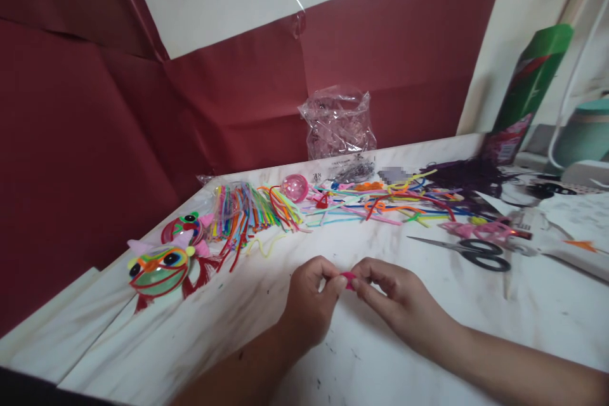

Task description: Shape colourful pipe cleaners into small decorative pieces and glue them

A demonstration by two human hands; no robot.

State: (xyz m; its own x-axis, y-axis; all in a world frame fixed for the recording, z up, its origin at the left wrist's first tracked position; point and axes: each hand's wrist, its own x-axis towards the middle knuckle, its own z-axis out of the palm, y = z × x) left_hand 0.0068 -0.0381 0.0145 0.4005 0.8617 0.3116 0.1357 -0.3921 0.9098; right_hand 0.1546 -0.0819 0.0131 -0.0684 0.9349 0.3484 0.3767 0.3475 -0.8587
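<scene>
My left hand (311, 298) and my right hand (394, 298) meet over the white marbled table (428, 342), near its front. Both pinch a small pink piece (349, 279) of what looks like pipe cleaner between their fingertips. Most of the piece is hidden by the fingers. Beyond the hands lies a spread of colourful pipe cleaners (333, 206).
A green ball figure (159, 269) with painted eyes and a red one (186, 228) sit at the left. Black-handled scissors (469, 250) lie to the right, near a glue gun (547, 238). A pink clear ball (295, 188) and a plastic bag (339, 124) stand by the dark red paper wall.
</scene>
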